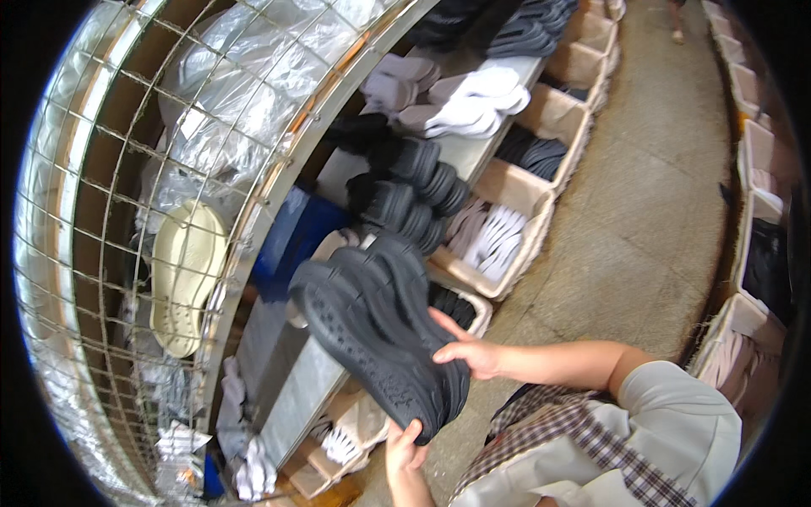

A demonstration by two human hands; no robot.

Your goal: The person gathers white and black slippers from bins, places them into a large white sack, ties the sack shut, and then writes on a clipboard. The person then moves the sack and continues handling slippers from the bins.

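A stack of several dark grey shoe soles is held up in front of me, tilted, over the shelf's edge. My left hand grips the lower end of the stack, thumb on top. Higher up on the right side, my right hand is closed on the same soles, its thumb against their edge. Just beyond them, black soles lie piled in rows on the metal shelf. White soles are stacked farther back on that shelf.
Pale bins holding soles line the aisle floor, with more bins along its right side. To my left, wire mesh fronts a rack with plastic bags and a cream sole. A blue container stands by the shelf.
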